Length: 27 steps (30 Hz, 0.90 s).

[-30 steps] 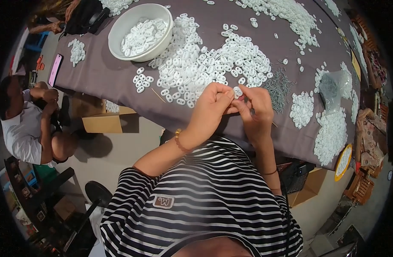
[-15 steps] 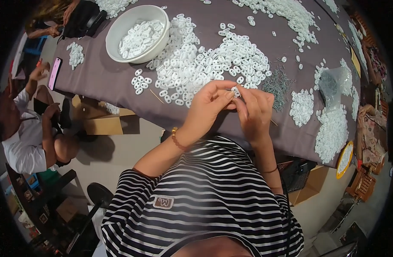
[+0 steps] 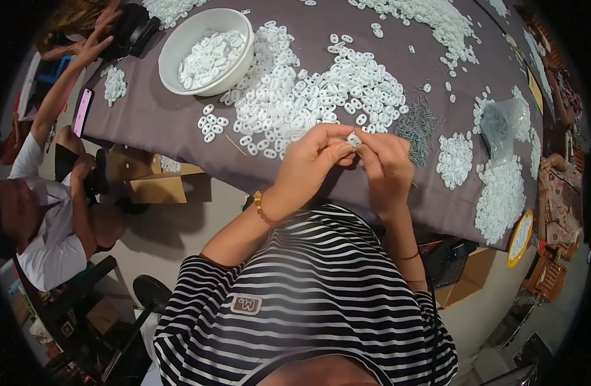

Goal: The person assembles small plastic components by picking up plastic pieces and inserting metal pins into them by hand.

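My left hand [image 3: 316, 156] and my right hand [image 3: 388, 168] meet above the near part of the cloth-covered table. Both are closed, thumbs and fingers pinching one small white oval plastic piece with two holes [image 3: 353, 139]. Part of it is hidden by the fingertips. Just beyond my left hand spreads a large pile of similar white pieces [image 3: 276, 96], and more lie in a heap [image 3: 366, 80] past my fingers. To the right of my right hand is a mound of small grey pins [image 3: 417, 128]. A thin stick pokes out below that hand.
A white bowl [image 3: 166, 67] holds more pieces. Another thin stick [image 3: 237, 145] lies left. Small piles [image 3: 455, 161] and a clear bag [image 3: 499, 138] are at right. A pink phone [image 3: 82, 112] rests on the left edge, where another person [image 3: 60, 225] sits; a cardboard box [image 3: 155, 190] stands below.
The white piece has turned slightly between my fingertips, and my hands have shifted only a little. At the left, the seated person has stretched an arm up toward the table's far corner.
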{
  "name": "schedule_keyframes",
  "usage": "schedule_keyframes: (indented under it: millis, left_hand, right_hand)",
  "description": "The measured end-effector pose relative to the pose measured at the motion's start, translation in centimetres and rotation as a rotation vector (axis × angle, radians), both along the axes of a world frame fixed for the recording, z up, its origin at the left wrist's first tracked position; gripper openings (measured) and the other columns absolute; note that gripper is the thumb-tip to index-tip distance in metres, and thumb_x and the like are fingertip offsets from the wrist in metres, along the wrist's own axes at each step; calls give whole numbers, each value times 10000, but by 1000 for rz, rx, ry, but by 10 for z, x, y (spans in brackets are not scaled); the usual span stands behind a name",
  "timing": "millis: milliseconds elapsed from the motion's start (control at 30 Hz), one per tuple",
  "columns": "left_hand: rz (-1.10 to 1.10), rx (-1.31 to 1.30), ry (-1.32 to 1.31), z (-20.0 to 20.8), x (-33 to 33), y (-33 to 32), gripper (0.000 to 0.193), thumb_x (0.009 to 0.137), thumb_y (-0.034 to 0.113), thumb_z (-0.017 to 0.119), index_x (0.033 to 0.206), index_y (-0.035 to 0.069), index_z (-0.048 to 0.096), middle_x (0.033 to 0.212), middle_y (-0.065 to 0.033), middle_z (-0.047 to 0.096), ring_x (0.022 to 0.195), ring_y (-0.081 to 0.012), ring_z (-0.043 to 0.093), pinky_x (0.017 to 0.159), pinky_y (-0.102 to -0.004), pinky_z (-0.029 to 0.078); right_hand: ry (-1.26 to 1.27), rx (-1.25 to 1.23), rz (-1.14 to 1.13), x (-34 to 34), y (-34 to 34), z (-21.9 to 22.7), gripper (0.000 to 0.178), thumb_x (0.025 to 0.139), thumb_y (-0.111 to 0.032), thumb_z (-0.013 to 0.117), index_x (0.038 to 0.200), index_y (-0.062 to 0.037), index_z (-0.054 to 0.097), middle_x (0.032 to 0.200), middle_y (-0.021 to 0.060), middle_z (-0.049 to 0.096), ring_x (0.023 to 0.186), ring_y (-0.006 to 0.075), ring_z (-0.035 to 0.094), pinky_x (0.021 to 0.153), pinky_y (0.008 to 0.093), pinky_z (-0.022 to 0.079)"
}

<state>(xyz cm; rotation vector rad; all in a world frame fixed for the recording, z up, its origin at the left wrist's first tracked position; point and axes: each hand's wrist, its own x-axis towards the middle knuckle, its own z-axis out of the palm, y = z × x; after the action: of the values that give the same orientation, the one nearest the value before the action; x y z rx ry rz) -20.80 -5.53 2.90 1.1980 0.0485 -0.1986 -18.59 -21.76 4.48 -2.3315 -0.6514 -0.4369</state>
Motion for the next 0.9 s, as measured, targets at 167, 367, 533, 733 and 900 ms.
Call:
schedule_keyframes:
  millis: [167, 367, 533, 733, 900]
  left_hand:
    - [8, 134, -89, 2, -1, 2, 253, 969, 90, 546, 1192, -30, 550, 905, -55, 661, 806, -79, 619, 751, -217, 511]
    - [86, -58, -4, 3, -3, -6, 280, 966, 70, 548, 1230, -23, 531, 915, -69, 658, 822, -94, 625, 753, -231, 525]
    - [67, -183, 12, -3, -5, -7, 281, 973, 50, 529, 1243, -32, 525, 940, -82, 656, 854, -105, 629, 769, -231, 531]
    - [91, -143, -16, -4, -7, -8, 255, 977, 51, 525, 1209, -52, 553, 957, -82, 659, 855, -95, 629, 779, -223, 529]
    - [111, -103, -54, -3, -8, -7, 238, 976, 63, 534, 1182, -48, 577, 959, -75, 662, 845, -84, 626, 775, -216, 526]
  right_hand:
    - [524, 526, 9, -4, 4, 9, 203, 902, 7, 599, 1084, -8, 687, 923, 38, 598, 662, 42, 531, 573, 173, 429]
    - [484, 391, 30, 0, -3, 3, 233, 855, 7, 642, 1082, -16, 688, 898, 25, 592, 682, 64, 528, 638, 201, 435]
    - [209, 110, 19, -1, 4, 8, 326, 763, -60, 725, 1087, -62, 690, 840, 21, 589, 736, 131, 541, 761, 277, 398]
    - [52, -78, -16, -1, 5, 7, 352, 748, -177, 742, 1084, -86, 691, 812, 24, 614, 787, 181, 569, 819, 324, 365]
    - [-19, -140, -43, -5, 9, 10, 342, 762, -217, 727, 1071, -75, 691, 869, 32, 649, 830, 188, 591, 832, 334, 365]
